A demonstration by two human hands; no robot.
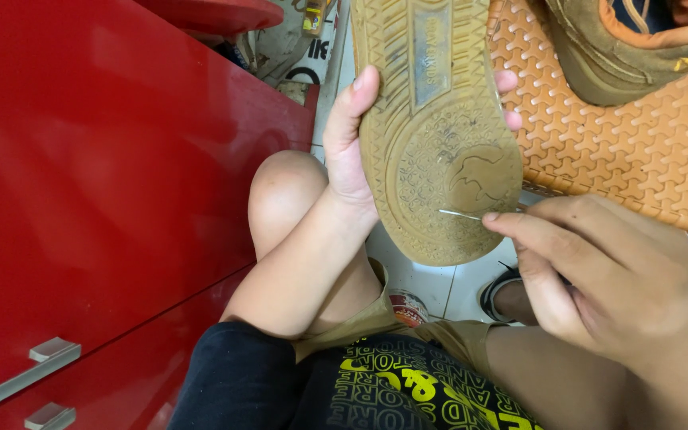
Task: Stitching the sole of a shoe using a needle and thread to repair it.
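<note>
The left hand (352, 147) is gripping a tan shoe (439, 127) sole-up in the middle of the view, thumb on the left edge and fingers wrapping the far side, so the tread is facing the person. The right hand (607, 271) is pinching a thin metal needle (459, 213) between thumb and forefinger, its tip touching the sole near the heel edge. An orange honeycomb mat (639, 143) with another shoe (623, 48) is sitting far right, and a red cabinet (97, 183) is filling the left.

Shoe sole (439, 135): tan rubber, ridged, matt, scuffed. Needle (459, 213): thin bright metal. Cabinet (105, 175): glossy red, smooth. Mat (639, 151): orange textured rubber.
</note>
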